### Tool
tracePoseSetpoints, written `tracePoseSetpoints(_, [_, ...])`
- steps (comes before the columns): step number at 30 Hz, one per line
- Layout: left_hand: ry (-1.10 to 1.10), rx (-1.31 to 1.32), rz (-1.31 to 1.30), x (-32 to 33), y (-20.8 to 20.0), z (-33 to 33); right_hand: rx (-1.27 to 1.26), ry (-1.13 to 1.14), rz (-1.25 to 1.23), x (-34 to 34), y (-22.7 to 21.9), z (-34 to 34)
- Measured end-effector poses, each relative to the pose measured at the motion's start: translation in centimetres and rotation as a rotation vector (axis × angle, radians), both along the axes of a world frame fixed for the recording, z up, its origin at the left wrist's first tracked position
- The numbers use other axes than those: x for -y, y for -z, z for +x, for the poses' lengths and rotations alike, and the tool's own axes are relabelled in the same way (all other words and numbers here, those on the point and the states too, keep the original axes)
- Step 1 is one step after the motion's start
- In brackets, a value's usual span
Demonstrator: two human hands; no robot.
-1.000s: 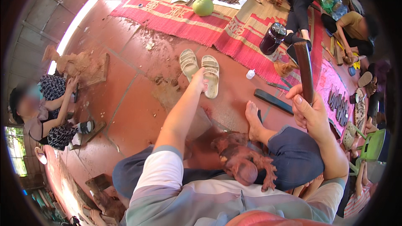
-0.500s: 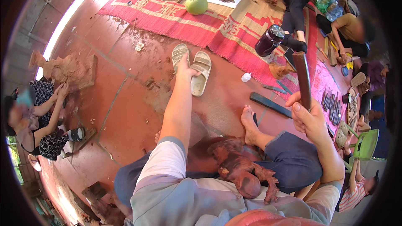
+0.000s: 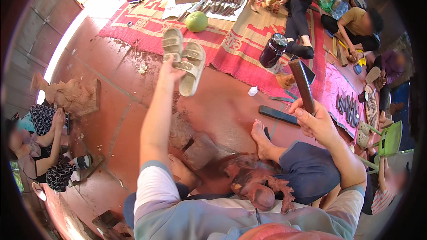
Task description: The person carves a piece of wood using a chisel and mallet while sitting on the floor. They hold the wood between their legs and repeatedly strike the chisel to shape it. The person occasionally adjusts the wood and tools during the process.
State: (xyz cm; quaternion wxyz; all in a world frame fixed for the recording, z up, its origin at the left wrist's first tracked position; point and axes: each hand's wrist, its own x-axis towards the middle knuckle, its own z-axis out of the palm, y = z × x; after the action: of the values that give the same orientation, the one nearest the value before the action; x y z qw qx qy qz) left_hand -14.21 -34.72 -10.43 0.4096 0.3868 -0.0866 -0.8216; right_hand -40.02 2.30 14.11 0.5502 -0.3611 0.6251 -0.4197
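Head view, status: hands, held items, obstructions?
Left hand gripping pale sandals. Right hand gripping dark stick. Reddish carving lies clear of both hands. No visible obstruction.

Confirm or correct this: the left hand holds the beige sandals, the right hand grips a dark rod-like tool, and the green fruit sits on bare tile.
One correction: the head view shows the green fruit on the red-and-tan mat instead. The left hand does hold the beige sandals, and the right hand grips a dark rod-like tool.

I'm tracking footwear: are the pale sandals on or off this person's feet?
Off: the left hand holds the pale sandals, and the right foot shows bare.
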Motion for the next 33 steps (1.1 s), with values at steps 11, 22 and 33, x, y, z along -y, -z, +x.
tracePoseSetpoints(11, [-0.036, 0.451, -0.115, -6.7, -5.7, 24.6, -0.104, -0.829, 0.138, -1.7, 0.3, 1.5])
tracePoseSetpoints(22, [-0.403, 0.288, 0.415, -21.3, 13.9, 35.6, -0.254, -1.175, -0.076, -3.3, 0.6, 3.8])
tracePoseSetpoints(33, [0.132, 0.682, 0.442, -23.8, 5.9, 28.6, -0.413, -1.088, -0.19, -5.8, -0.3, 2.8])
